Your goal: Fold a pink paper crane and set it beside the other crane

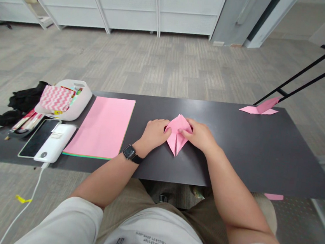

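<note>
A folded pink paper piece point(177, 135), kite-shaped with a point toward me, lies on the dark table point(235, 154). My left hand point(153, 133) presses on its left edge, fingers curled onto the paper. On the right flap rests my right hand point(199, 135), its fingertips pinching a crease near the middle. A dark watch sits on my left wrist.
A stack of pink sheets point(103, 127) lies left of my hands. Further left are a white tray point(68, 99) with a zigzag pouch, a phone point(39, 138), a white power bank point(56, 143), pens and black cloth. Another folded pink piece point(259, 108) sits at the far right corner.
</note>
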{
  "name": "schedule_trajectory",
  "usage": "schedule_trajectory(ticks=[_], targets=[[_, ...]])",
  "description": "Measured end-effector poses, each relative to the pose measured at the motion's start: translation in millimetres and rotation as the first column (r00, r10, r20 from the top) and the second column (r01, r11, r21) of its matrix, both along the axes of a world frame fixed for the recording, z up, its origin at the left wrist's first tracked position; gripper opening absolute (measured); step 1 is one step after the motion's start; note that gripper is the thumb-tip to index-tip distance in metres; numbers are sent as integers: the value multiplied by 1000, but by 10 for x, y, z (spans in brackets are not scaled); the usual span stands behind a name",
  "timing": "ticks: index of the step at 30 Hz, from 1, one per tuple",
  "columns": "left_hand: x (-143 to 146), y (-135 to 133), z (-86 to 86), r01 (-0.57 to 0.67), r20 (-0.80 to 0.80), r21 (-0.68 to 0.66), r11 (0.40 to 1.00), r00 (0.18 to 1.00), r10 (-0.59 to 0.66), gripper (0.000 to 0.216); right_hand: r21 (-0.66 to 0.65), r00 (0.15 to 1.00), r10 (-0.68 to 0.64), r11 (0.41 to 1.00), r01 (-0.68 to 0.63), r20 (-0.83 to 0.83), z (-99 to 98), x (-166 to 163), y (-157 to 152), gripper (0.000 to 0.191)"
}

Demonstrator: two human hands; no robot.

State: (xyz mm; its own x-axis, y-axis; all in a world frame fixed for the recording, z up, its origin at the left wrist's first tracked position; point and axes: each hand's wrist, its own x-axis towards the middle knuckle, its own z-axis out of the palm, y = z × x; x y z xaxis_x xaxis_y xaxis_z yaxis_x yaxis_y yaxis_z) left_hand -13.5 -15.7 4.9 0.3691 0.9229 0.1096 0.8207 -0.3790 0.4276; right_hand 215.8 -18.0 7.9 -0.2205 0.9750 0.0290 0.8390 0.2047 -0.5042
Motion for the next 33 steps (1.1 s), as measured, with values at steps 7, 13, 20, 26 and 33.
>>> schedule_trajectory(ticks=[7, 13, 20, 26, 33], targets=[[3, 27, -2, -6, 25, 8, 1000, 1000, 6, 18, 379, 977, 164, 920, -101, -137, 148, 29, -149, 31], [27, 10, 62, -12, 31, -34, 999, 999, 13, 12, 261, 946, 315, 910, -323, 72, 189, -151, -218, 37], [27, -94, 112, 15, 179, -122, 992, 984, 7, 12, 199, 945, 319, 924, -327, 73, 182, -75, -213, 49], [-101, -15, 46, -48, 225, -76, 996, 972, 64, 38, 142, 913, 396, 903, -406, 96, 211, -57, -202, 52], [-272, 123, -57, 166, 14, 194, 967, 985, -172, 28, 103, 854, 494, 853, -512, 162, 254, -26, -166, 29]])
